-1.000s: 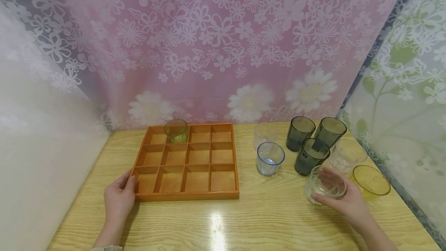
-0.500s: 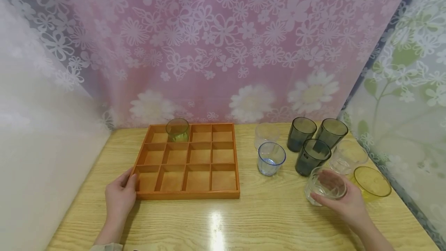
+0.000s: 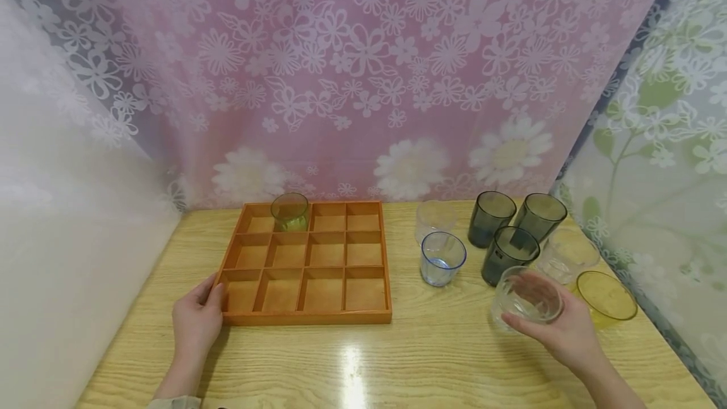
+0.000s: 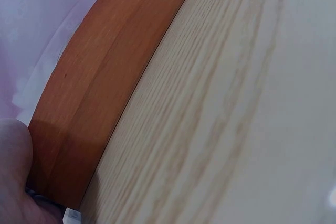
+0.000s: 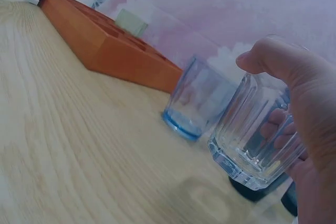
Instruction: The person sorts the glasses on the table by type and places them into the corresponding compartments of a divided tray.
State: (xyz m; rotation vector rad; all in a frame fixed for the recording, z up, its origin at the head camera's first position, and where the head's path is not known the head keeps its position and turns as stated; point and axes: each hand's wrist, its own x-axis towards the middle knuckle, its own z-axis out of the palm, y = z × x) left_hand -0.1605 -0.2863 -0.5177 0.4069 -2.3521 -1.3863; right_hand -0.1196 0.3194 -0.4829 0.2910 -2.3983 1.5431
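My right hand (image 3: 559,327) grips a clear faceted glass (image 5: 252,140), thumb on one side and fingers round the other. In the right wrist view the base of this glass hangs above the table, with a soft shadow below it. My left hand (image 3: 197,315) holds the front left corner of an orange-brown wooden compartment tray (image 3: 307,319); the left wrist view shows the thumb (image 4: 13,150) at the tray's end. A green glass (image 3: 291,213) stands in the back row of the tray, second compartment from the left. Between tray and right hand stands a blue-rimmed glass (image 3: 442,259).
Several dark grey glasses (image 3: 510,256) stand behind the right hand. A yellow glass (image 3: 606,298) is close by its right side. Another clear glass (image 3: 568,256) stands at the right, and one more clear glass (image 3: 435,219) behind the blue-rimmed one. Patterned curtains (image 3: 363,81) enclose the table.
My right hand has lifted the clear glass and shifted it slightly left. The left hand stays at the tray's corner, and the other glasses stand where they were.
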